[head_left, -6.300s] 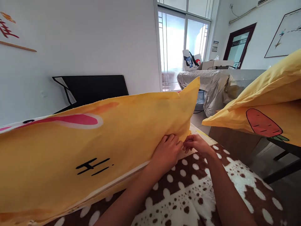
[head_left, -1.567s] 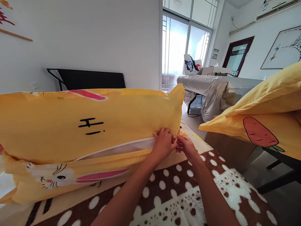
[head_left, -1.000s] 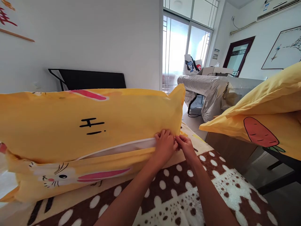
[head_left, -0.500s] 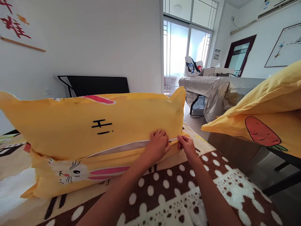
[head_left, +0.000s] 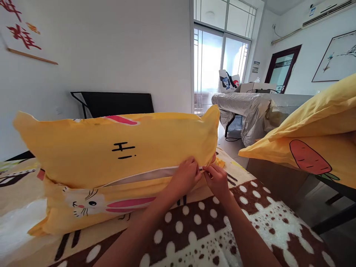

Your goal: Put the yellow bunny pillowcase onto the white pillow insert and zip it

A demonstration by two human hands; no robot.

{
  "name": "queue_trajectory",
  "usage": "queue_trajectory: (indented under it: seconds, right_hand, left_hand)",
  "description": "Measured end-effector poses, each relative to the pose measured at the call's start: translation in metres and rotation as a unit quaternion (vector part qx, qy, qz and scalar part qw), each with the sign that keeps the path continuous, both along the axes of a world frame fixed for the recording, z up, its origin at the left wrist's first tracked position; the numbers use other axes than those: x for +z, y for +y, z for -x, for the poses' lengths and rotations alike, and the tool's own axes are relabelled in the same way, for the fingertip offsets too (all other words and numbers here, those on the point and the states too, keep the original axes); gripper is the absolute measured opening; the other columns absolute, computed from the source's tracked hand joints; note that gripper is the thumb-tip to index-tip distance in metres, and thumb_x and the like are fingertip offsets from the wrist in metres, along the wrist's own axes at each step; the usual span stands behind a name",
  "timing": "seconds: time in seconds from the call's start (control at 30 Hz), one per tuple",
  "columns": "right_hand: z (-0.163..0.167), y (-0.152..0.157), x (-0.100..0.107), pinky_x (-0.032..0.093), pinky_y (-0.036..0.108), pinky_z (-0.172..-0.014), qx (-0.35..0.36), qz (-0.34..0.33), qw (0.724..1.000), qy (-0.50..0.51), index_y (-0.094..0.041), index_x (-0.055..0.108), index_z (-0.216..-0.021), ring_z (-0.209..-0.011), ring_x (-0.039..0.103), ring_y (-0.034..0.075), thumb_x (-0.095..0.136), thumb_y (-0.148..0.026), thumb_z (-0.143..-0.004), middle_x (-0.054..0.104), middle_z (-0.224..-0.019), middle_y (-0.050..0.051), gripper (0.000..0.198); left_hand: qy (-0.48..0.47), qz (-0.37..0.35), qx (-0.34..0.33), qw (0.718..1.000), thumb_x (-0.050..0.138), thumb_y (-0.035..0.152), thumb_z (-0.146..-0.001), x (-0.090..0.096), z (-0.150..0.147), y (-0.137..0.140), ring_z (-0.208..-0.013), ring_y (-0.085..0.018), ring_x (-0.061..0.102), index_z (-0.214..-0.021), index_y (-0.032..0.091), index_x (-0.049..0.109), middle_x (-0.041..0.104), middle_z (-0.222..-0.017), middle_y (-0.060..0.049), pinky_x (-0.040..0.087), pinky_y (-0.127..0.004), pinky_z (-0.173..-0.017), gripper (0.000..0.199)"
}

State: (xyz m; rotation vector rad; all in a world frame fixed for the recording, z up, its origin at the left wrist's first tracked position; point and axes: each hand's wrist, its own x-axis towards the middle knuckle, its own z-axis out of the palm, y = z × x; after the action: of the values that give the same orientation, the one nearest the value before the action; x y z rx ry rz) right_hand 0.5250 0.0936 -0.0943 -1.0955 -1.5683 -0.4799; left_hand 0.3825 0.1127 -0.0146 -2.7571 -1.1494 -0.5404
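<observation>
A plump yellow pillow (head_left: 161, 144) printed with "Hi!" and a rabbit stands on its long side on the bed. Along its front runs a partly open zipper (head_left: 144, 175), with white lining showing in the gap. My left hand (head_left: 185, 177) is closed on the pillowcase edge at the zipper's right part. Right beside it, my right hand (head_left: 217, 178) pinches the cloth by the zipper near the pillow's right end. The two hands nearly touch. Whether a zipper pull sits between the fingers is hidden.
A brown and cream patterned blanket (head_left: 194, 237) covers the bed. To the right, a second yellow pillow (head_left: 278, 148) with a carrot print juts in. Behind stand a black chair-like frame (head_left: 119, 102) and a table with a silvery cover (head_left: 250, 102).
My right hand has moved left along the zipper, up to my left hand. The pillow's left top corner has shifted rightward, and the view has turned slightly.
</observation>
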Motion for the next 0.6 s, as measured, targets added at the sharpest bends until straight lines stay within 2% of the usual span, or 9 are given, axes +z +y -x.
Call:
queue_trajectory:
  seconds: [0.17,0.3,0.4,0.6]
  right_hand:
    - [-0.002,-0.001,0.001,0.035,0.025,-0.060,-0.009,0.000,0.999,-0.033,-0.019,0.057,-0.066,-0.060,0.047,0.013,0.052,-0.008,-0.079,0.053,-0.061,-0.001,0.017]
    - [0.001,-0.005,0.006,0.039,0.029,-0.070,0.003,0.008,0.999,-0.048,-0.018,0.052,-0.062,-0.076,0.047,0.017,0.053,-0.007,-0.072,0.054,-0.076,0.004,0.015]
    - [0.004,-0.006,0.007,0.039,0.033,-0.075,0.004,0.001,0.999,-0.051,-0.018,0.050,-0.063,-0.081,0.044,0.019,0.053,-0.006,-0.068,0.054,-0.084,0.006,0.013]
    - [0.003,-0.006,0.007,0.038,0.035,-0.078,0.024,0.021,0.999,-0.032,-0.019,0.048,-0.062,-0.083,0.045,0.020,0.050,-0.006,-0.066,0.056,-0.084,0.005,0.013]
  left_hand:
    - [0.041,-0.035,0.046,0.998,0.037,0.011,-0.086,0.007,0.003,-0.008,-0.088,-0.026,0.058,-0.093,0.008,0.059,0.056,-0.096,-0.014,0.045,-0.037,-0.076,0.023]
    - [0.085,-0.050,0.048,0.994,0.034,0.004,-0.083,0.008,0.006,-0.011,-0.085,-0.029,0.061,-0.093,0.008,0.059,0.060,-0.088,-0.014,0.045,-0.040,-0.074,0.027]
    - [0.104,-0.053,0.049,0.992,0.034,0.001,-0.082,0.004,0.010,-0.012,-0.082,-0.030,0.062,-0.092,0.008,0.058,0.062,-0.084,-0.014,0.045,-0.041,-0.073,0.028]
    - [0.095,-0.034,0.068,0.993,0.031,0.014,-0.091,-0.004,0.024,-0.013,-0.078,-0.027,0.063,-0.091,0.012,0.055,0.064,-0.081,-0.011,0.043,-0.036,-0.066,0.024]
